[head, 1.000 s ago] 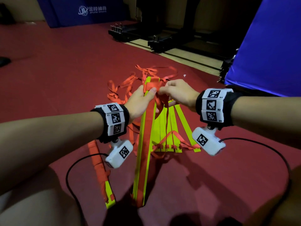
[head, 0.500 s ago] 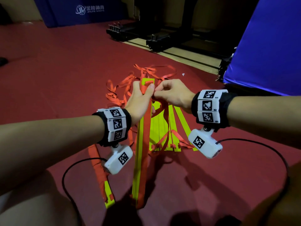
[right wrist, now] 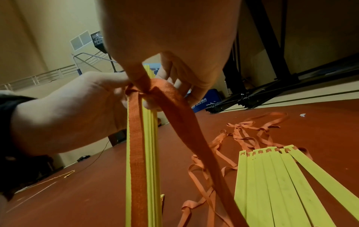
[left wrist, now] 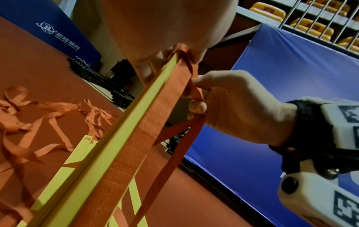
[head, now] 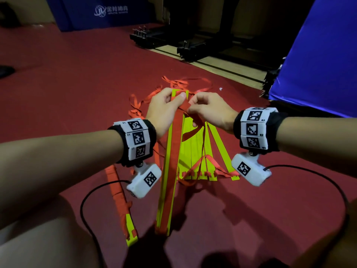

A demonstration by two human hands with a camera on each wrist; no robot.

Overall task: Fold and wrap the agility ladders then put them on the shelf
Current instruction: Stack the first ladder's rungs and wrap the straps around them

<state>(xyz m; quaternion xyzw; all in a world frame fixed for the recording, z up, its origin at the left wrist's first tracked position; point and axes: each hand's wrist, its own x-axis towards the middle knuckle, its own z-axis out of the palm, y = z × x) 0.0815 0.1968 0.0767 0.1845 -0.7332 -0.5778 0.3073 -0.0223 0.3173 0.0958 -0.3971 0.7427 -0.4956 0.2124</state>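
Under you runs a dark red floor (head: pixel 81 78) that fills most of the head view, matte and dim. Straight ahead it gives way to a pale wooden strip (head: pixel 222 68) crossed by dark lines, and on that edge you have black metal frame bases (head: pixel 173 38). To your right stands a large blue padded block (head: pixel 318 60), its face brightly lit. Far left, against the wall, there is a darker blue pad (head: pixel 100 14) with a white logo (the lettering is too small to read). From your right wrist you see beige walls (right wrist: pixel 38 38), a grey railing (right wrist: pixel 48 75) and a scoreboard (right wrist: pixel 98 40) high up.
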